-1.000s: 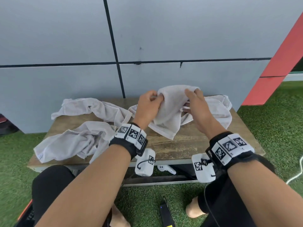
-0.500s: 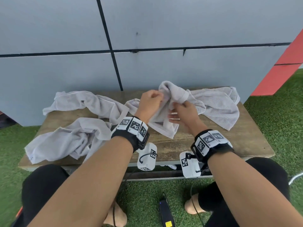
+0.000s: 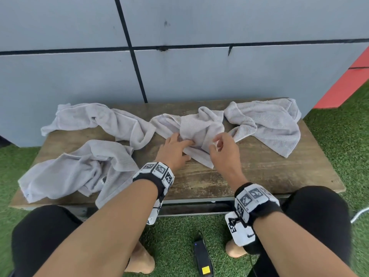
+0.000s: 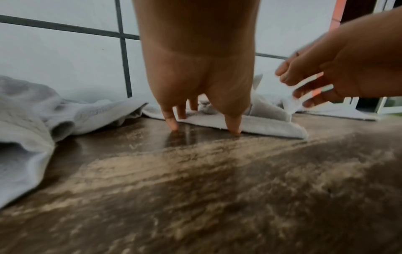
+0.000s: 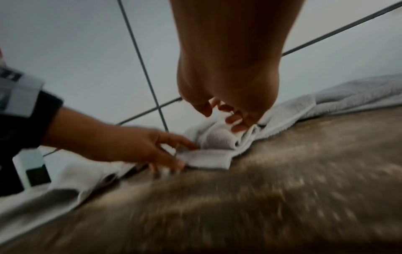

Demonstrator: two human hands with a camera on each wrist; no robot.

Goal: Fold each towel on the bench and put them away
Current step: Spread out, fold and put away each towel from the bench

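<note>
Three crumpled pale grey towels lie on the wooden bench (image 3: 259, 176). One towel (image 3: 95, 120) is at the back left, another (image 3: 75, 172) hangs over the front left edge. The third towel (image 3: 201, 128) is bunched in the middle and spreads to the right end. My left hand (image 3: 175, 146) rests with straight, spread fingers on this towel's near edge and the wood. My right hand (image 3: 219, 143) hovers just right of it, fingers curled, pinching a raised fold of the same towel (image 5: 219, 137). The wrist views are blurred.
A grey panelled wall (image 3: 199, 76) stands right behind the bench. Green artificial grass (image 3: 349, 136) surrounds it, with a red panel (image 3: 343, 86) at the right. A black device (image 3: 202, 260) lies on the grass between my knees; a white cable (image 3: 359, 214) runs at the right.
Both hands have come down with the middle towel from above the bench onto the wood. My left hand let go of its grip and flattened on the towel's edge.
</note>
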